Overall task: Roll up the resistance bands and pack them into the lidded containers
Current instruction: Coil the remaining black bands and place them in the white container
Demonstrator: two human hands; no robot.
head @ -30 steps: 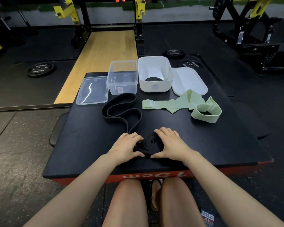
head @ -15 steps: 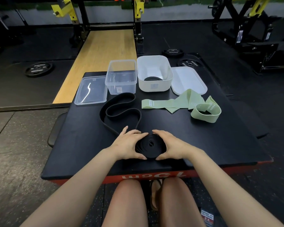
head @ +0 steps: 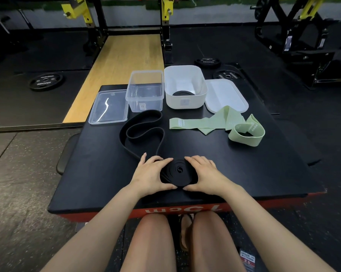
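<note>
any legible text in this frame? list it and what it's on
"70cm" (first digit partly cut off), white, upside down on the red front edge of the black-topped box.
Small labels on the clear plastic container and white plastic container: too small to read.
Print on the pale green fabric bands and black floor weight plate: blurred.

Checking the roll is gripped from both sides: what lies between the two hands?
In the head view, the coiled part of the black band lies between the left hand and right hand.

Black band (head: 142,132), pale green bands (head: 216,123), white container (head: 185,87), black-topped red platform (head: 254,163).
</note>
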